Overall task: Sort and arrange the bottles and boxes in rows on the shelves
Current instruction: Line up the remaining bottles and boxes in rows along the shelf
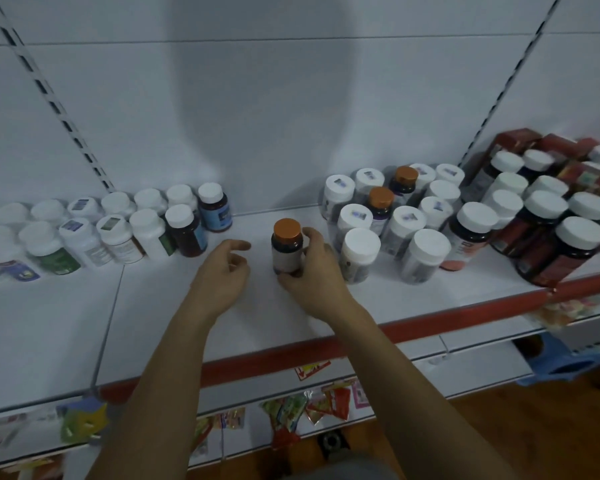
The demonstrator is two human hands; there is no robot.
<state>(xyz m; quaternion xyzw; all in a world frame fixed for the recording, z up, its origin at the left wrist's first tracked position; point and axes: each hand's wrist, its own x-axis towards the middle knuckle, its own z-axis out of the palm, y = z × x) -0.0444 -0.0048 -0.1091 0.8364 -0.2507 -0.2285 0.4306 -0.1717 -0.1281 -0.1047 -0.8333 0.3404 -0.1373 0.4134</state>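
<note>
While gripping an orange-capped bottle (287, 249) in the right hand (317, 273), left hand (222, 271) slack and empty: roughly halfway, neat rows (101, 230) leftward, jumble (392, 223) rightward.

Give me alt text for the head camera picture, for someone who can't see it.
A person's right hand grips an orange-capped bottle standing upright on a white shelf; the left hand is beside it, loosely curled and holding nothing. Rows of white-capped bottles stand on either side, with two more orange-capped bottles in the right group.
</note>
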